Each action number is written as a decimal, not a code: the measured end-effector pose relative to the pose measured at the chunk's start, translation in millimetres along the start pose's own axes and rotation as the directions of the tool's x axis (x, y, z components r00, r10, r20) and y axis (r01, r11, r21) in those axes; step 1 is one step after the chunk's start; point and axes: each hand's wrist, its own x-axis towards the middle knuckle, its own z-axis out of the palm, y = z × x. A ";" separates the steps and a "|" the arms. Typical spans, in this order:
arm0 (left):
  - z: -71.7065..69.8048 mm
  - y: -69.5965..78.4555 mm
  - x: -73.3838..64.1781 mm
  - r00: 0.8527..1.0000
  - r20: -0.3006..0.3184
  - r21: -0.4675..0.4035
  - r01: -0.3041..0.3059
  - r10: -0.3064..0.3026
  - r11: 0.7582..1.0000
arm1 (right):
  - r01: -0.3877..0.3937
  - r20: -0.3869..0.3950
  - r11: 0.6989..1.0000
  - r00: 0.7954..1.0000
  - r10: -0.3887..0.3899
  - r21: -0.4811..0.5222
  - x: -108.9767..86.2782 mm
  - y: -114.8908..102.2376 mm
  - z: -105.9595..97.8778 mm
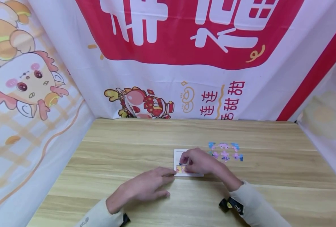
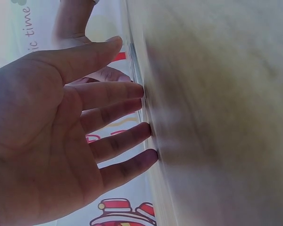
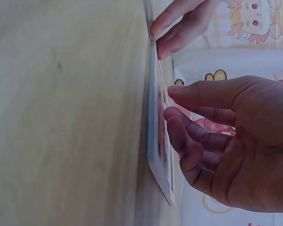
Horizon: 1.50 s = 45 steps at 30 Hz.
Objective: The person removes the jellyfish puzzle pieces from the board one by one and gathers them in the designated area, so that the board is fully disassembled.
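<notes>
Grip, head view: right hand (image 1: 199, 161), fingers bent down over the tray at lower centre; whether they pinch a piece cannot be told. Left hand (image 1: 148, 186), fingers extended, forefinger at the tray's lower left edge. White tray (image 1: 178, 154), just below the frame's middle, on a wood-grain table (image 1: 114, 151); yellow-and-pink puzzle pieces (image 1: 180, 169) along its lower part, partly hidden by the right hand. Loose pieces (image 1: 225, 155), pink and blue, in two rows to the right of the tray. Pale sleeves (image 1: 99, 216) at the bottom edge; black device (image 1: 224, 205) beside the right cuff. Backdrop (image 1: 185, 56), white cloth with red panel and white characters, across the top; printed side cloth (image 1: 23, 135) at left.

Left wrist view: left hand, palm showing, at left; fingers straight and parted. Right hand behind it, upper left, partly covered.

Right wrist view: tray near edge-on at centre. Right hand at right, thumb and forefinger tips close to its surface, a gap visible between them; left fingertips at the tray's upper end.
</notes>
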 end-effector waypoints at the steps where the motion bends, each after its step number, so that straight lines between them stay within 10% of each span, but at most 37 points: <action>1: 0.0 0.0 0.1 1.000 0.000 0.000 0.001 -0.001 1.000 | 0.000 0.000 1.000 1.000 0.000 -0.004 0.6 -0.4 1.3; 27: -2.7 0.2 1.0 1.000 0.001 -0.020 0.000 0.000 1.000 | -0.021 -0.063 1.000 0.998 0.020 -0.010 3.3 -6.2 12.5; 45: -2.9 1.0 0.9 1.000 -0.002 -0.050 0.004 -0.004 0.999 | -0.007 -0.031 0.982 0.999 0.013 0.189 -0.8 5.8 5.1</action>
